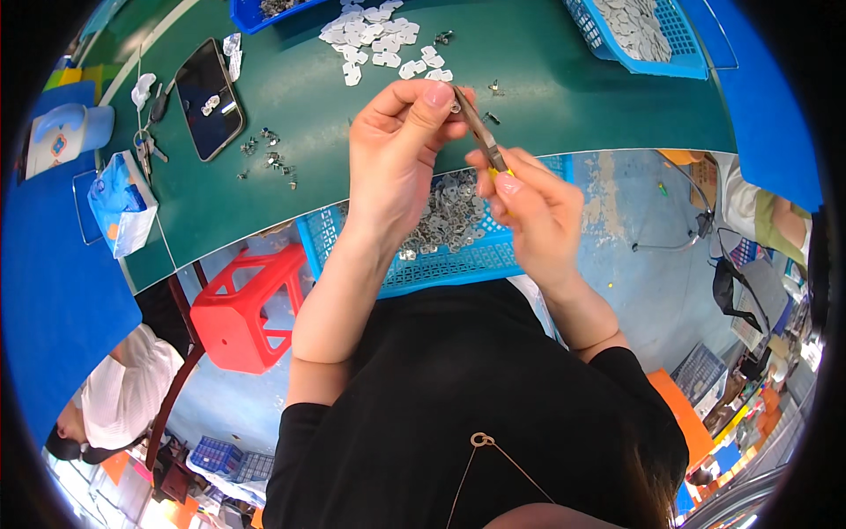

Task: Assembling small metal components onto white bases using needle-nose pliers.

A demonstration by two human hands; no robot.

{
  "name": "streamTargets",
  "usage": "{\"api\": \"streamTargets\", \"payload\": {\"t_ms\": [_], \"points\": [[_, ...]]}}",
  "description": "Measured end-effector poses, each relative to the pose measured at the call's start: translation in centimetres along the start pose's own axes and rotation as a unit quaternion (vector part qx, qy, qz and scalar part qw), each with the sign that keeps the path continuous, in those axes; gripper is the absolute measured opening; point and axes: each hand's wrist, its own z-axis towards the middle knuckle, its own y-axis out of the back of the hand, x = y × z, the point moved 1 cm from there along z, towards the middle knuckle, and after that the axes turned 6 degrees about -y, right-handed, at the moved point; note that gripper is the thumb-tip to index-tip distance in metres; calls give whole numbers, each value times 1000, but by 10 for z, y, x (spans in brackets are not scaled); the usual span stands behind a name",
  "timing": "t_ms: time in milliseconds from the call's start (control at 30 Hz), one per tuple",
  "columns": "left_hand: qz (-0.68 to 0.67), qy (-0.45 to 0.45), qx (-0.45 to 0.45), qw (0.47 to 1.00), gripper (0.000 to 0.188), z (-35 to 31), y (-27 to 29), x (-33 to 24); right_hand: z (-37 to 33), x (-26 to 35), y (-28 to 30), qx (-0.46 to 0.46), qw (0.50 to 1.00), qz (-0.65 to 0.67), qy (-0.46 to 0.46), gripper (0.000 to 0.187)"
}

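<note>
My right hand point(535, 207) is closed round the yellow handles of a pair of pliers point(480, 132), whose long metal jaws point up and left. Between thumb and fingertips, my left hand point(397, 145) pinches a small metal part point(456, 107) right at the tips of the jaws. Fingers hide most of that part. Just beyond my hands, a loose pile of flat white pieces point(366, 35) is spread on the green tabletop point(529, 75). Below my wrists, a blue basket point(423, 275) holds many small metal parts point(449, 212).
Small metal fittings point(275, 160) lie left of my hands, near a black phone point(210, 101), keys point(145, 150) and a tissue pack point(123, 204). A second blue basket point(630, 60) of flat pieces stands far right. A red stool point(242, 317) is at lower left; another person point(128, 388) sits beyond.
</note>
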Motion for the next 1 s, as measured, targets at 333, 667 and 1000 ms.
{"api": "streamTargets", "payload": {"t_ms": [333,667,1000], "points": [[140,10,-23,990,17,11,-2,3,5,-10,21,89,922,307,-217,34],[774,-307,156,531,17,83,5,-7,32,-6,57,-154,912,-378,45,28],[456,-143,186,859,17,73,-12,-19,74,-30,77,-231,699,-648,194,32]]}}
